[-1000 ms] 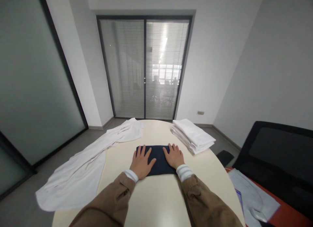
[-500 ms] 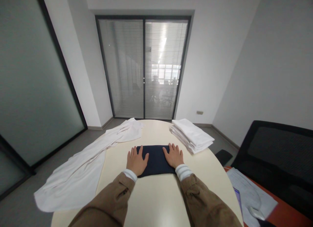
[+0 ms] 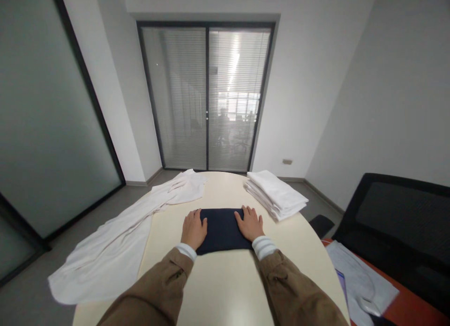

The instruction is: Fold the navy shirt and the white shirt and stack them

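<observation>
A folded navy-blue cloth [image 3: 221, 231] lies flat as a rectangle on the pale round table [image 3: 225, 284]. My left hand [image 3: 194, 228] rests along its left edge, fingers close together and stretched forward, thumb on the fabric. On the opposite edge lies my right hand [image 3: 250, 224], palm down with the fingers spread and the thumb over the cloth. Neither hand grips anything that I can see.
Loose white fabric [image 3: 116, 251] sprawls along the table's left side and hangs over the edge. At the back right sits a stack of folded white cloths [image 3: 276, 195]. A black mesh chair [image 3: 397, 232] and papers [image 3: 358, 274] on a red surface stand to the right.
My left hand's fingers and thumb have drawn together and shifted slightly left, onto the cloth's edge. My right hand and the cloth have stayed nearly still.
</observation>
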`<state>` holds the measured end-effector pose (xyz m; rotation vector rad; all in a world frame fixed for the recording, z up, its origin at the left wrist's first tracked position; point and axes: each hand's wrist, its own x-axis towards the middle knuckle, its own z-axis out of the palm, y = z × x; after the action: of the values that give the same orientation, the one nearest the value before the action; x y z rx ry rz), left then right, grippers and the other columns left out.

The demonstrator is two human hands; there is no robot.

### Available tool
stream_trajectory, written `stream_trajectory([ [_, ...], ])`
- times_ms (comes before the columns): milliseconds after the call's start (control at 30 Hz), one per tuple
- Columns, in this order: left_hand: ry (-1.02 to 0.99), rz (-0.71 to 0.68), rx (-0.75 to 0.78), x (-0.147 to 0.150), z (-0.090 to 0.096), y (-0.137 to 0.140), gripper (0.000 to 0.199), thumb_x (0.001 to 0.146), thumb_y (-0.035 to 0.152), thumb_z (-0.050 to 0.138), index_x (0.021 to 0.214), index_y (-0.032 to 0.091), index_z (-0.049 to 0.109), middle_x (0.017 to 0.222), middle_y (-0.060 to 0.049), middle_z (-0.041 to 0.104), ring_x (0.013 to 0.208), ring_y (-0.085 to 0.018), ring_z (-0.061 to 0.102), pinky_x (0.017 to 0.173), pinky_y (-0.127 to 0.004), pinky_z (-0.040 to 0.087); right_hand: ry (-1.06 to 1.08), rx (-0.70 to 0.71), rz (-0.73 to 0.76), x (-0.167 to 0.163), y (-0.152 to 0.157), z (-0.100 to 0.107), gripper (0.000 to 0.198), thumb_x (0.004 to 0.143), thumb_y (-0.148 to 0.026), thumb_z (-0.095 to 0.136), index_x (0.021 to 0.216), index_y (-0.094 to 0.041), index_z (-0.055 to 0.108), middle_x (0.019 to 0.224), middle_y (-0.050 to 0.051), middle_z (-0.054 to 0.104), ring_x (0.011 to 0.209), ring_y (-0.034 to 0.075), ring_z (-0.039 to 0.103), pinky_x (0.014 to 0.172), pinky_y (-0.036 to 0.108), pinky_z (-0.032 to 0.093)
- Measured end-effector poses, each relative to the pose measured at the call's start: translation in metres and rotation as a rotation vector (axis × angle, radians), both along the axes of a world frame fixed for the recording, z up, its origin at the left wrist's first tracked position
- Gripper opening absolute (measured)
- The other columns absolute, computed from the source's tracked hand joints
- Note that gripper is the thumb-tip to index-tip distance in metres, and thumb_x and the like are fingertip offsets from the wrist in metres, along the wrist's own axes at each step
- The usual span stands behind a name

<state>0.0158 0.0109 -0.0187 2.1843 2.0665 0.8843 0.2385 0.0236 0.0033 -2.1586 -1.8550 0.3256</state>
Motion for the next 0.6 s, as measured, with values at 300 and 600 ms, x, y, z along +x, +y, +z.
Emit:
stream_trajectory([
  [300, -0.334, -0.101, 0.161, -0.002, 0.0, 0.003, 0.04, 0.087, 0.017, 0.045, 0.127, 0.018, 0.046, 0.122, -0.012, 0.051, 0.121, -0.023, 0.05, 0.109, -0.042, 0.04, 0.031, 0.014, -0.006, 0.0, 0.0, 0.0, 0.066, 0.094, -0.057, 0.025, 0.149, -0.02, 0.032, 0.156, 0.008, 0.027, 0.145, 0.028, 0.015, 0.115, 0.054, 0.009],
  [600, -0.434, 0.013, 0.043, 0.0, 0.014, -0.003, 0.055, 0.088, 0.035, 0.054, 0.136, 0.013, 0.038, 0.126, -0.017, 0.059, 0.117, -0.026, 0.058, 0.1, -0.039, 0.047, 0.052, 0.022, -0.005, 0.0, -0.001, 0.001, 0.065, 0.094, -0.057, 0.027, 0.148, -0.021, 0.034, 0.156, 0.007, 0.029, 0.145, 0.028, 0.016, 0.115, 0.054, 0.008],
])
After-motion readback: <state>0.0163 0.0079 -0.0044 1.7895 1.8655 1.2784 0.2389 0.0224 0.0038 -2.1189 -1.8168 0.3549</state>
